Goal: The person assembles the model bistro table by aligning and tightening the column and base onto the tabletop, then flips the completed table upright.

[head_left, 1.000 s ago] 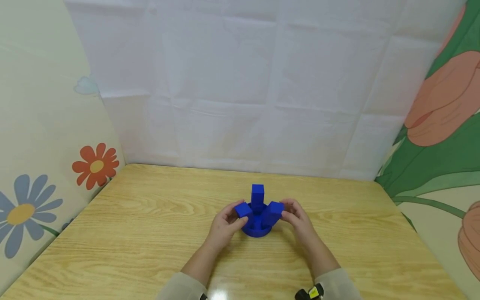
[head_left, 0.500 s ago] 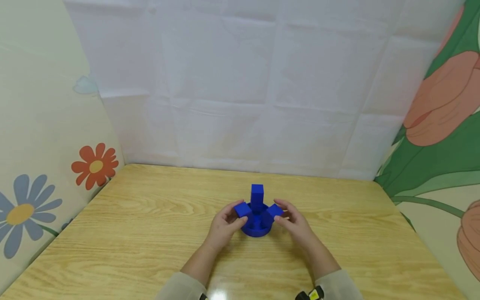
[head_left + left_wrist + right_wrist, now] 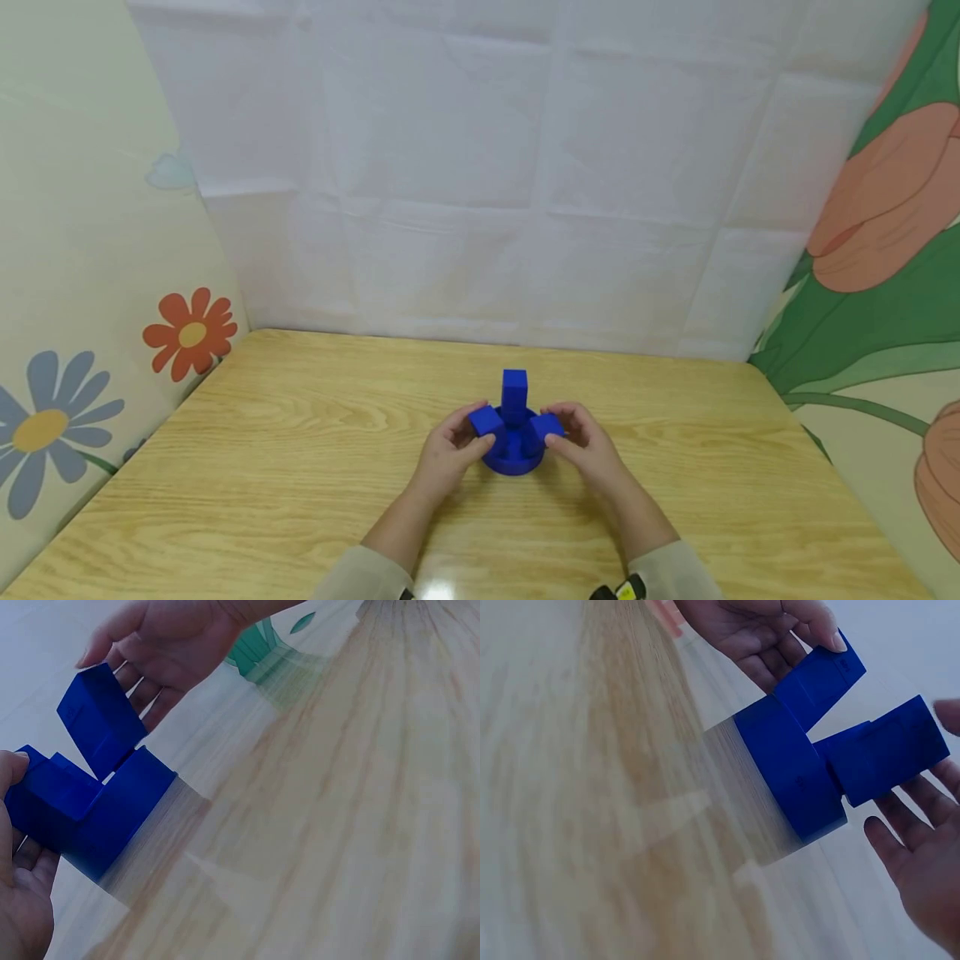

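A blue round base (image 3: 513,467) sits on the table, with three blue rectangular blocks rising from it. My left hand (image 3: 446,457) grips the left block (image 3: 486,420), thumb in front and fingers behind. On the other side, my right hand (image 3: 596,454) holds the right block (image 3: 547,427) between thumb and fingers. The rear block (image 3: 514,390) stands upright, untouched. Both gripped blocks lean outward; in the right wrist view the right-hand block (image 3: 889,754) tilts over the rim of the base (image 3: 791,772). How the blocks join the base inside is hidden.
The wood-grain table (image 3: 300,417) extends around the base on all sides. A white cloth (image 3: 480,183) hangs behind its far edge. Flower-patterned panels (image 3: 112,267) flank the table on left and right.
My right thumb and fingers have shifted inward and come round the right block. That block has turned and moved slightly inward and down. The left hand and the rear block stay put.
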`<move>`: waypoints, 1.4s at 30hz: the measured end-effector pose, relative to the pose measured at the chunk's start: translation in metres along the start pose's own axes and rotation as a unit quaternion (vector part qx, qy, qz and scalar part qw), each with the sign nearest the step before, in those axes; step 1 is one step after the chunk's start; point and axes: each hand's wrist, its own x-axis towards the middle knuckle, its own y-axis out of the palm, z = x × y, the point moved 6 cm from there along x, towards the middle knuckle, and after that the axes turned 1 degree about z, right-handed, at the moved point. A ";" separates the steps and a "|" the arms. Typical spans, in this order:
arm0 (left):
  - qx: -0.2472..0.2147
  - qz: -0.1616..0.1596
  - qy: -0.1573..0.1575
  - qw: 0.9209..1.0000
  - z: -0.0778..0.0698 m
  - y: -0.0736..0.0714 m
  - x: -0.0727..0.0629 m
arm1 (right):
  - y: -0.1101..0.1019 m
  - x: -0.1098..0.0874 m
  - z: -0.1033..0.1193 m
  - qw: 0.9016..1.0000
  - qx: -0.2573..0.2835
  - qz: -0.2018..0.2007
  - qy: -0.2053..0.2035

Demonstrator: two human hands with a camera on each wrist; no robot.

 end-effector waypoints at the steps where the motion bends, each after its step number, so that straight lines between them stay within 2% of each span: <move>1: 0.000 0.001 0.002 1.000 0.000 0.000 0.000 | 0.000 0.000 0.000 1.000 0.004 0.006 -0.003; 4: -0.002 0.003 0.002 1.000 0.000 0.001 0.000 | -0.002 0.000 0.001 1.000 0.011 0.023 -0.012; 9: -0.007 0.005 -0.009 1.000 0.001 0.001 0.001 | -0.004 -0.001 0.001 0.999 0.013 0.040 -0.004; 17: 0.003 0.004 -0.016 1.000 -0.001 0.000 0.000 | -0.002 0.000 0.006 0.999 -0.038 0.018 -0.021; 23: 0.004 0.004 -0.022 1.000 0.000 0.000 0.000 | 0.006 0.005 0.007 0.999 -0.032 0.012 -0.006; 33: 0.004 0.002 -0.020 1.000 0.000 0.001 0.000 | 0.022 0.011 0.006 0.998 -0.017 0.056 -0.008; 36: 0.004 0.002 -0.019 1.000 0.000 0.000 0.000 | 0.023 0.013 0.005 0.999 -0.022 0.041 -0.002; 42: 0.008 0.001 -0.015 1.000 0.000 0.000 0.000 | 0.020 0.017 0.003 0.999 -0.039 -0.023 0.017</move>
